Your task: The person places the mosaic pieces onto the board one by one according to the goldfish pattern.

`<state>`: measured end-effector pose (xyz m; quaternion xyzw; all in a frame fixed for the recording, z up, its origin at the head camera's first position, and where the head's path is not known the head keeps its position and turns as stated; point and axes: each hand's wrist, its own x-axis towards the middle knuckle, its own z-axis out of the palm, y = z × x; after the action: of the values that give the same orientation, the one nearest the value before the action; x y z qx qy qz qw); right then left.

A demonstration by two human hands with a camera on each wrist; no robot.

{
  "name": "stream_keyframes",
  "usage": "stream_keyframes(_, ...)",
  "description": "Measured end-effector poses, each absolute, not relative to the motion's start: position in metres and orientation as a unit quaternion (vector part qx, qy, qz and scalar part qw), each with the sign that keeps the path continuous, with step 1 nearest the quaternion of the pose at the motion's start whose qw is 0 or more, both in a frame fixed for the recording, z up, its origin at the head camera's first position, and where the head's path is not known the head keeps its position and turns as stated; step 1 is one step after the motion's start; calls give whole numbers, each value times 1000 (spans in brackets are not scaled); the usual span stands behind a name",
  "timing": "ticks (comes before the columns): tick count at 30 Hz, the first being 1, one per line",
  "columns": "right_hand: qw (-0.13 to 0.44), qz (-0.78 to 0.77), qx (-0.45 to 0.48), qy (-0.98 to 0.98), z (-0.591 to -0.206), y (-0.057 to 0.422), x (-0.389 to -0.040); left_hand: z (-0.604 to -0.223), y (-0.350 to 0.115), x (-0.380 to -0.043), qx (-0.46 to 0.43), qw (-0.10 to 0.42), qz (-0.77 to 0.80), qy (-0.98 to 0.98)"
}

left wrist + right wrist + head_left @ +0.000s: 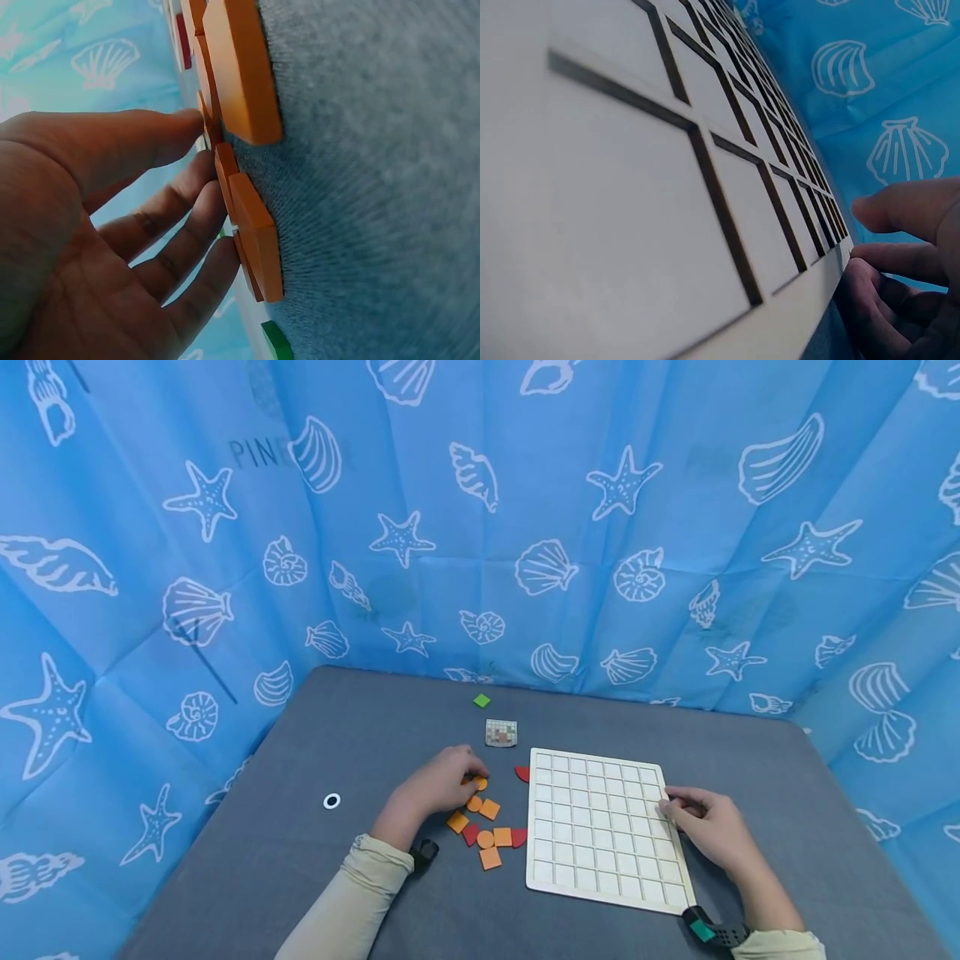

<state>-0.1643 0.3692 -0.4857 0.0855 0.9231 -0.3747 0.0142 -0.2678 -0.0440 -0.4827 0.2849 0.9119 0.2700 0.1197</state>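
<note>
My left hand (442,779) reaches down to the far side of a cluster of flat orange and red tiles. In the left wrist view its thumb and fingers are spread apart, fingertips right at several orange tiles (259,232). An orange square (490,809) and an orange circle (475,803) lie just beside that hand. The pale gridded board (600,827) lies flat on the grey table to the right of the tiles. At its right edge, my right hand (708,822) holds the rim, thumb on the upper side and the other fingers bent beside the edge.
A small printed grid card (501,733) lies beyond the tiles, with a green tile (481,700) farther back. A red tile (522,773) sits against the board's left edge. At the left lies a white ring with a dark centre (332,801). A blue seashell curtain (480,568) hangs behind.
</note>
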Motion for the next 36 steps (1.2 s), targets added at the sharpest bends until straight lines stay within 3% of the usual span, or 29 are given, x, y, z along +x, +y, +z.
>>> stream_keyframes(22,-37,-355,68,932,-494,373,-163,-480,-41,-265,275,121,248,921)
stream_keyframes(36,-30,-361,63,930,-493,375,-162,-475,-31,-261,284,99,292,908)
